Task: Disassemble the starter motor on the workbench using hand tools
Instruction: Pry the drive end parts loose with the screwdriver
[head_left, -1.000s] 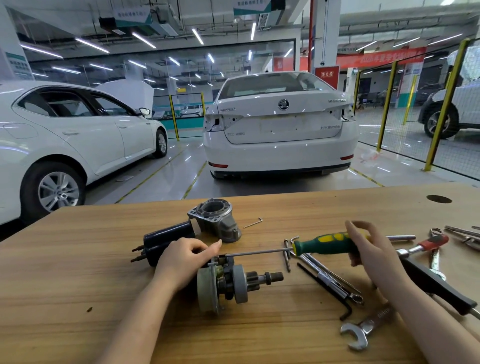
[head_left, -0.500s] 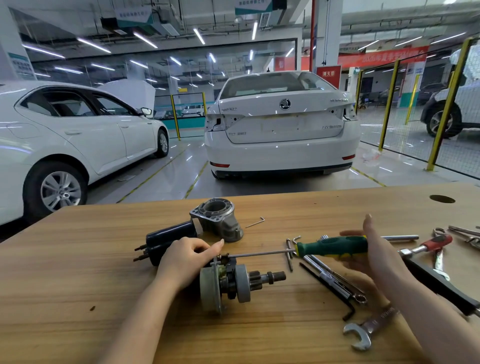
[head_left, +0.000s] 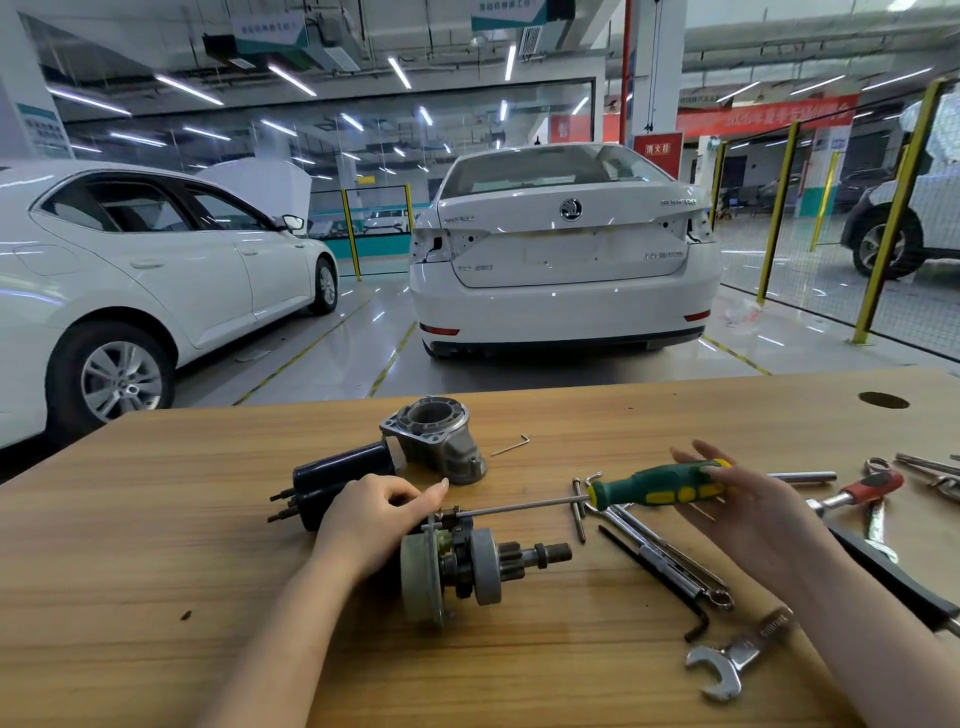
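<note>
On the worktop (head_left: 156, 545), the starter motor (head_left: 457, 566) lies under the left grip (head_left: 371, 517), which seems to hold it. The right grip (head_left: 753, 519), spread wide, touches the green screwdriver (head_left: 654, 486) beside it.

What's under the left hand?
The starter's black cylinder, partly visible. The left hand covers where it meets the grey gear assembly.

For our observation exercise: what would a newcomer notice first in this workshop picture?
The green screwdriver at centre, its tip at the motor, its handle lying across the open right hand. The left hand holds the motor on the bench; a white car stands behind.
</note>
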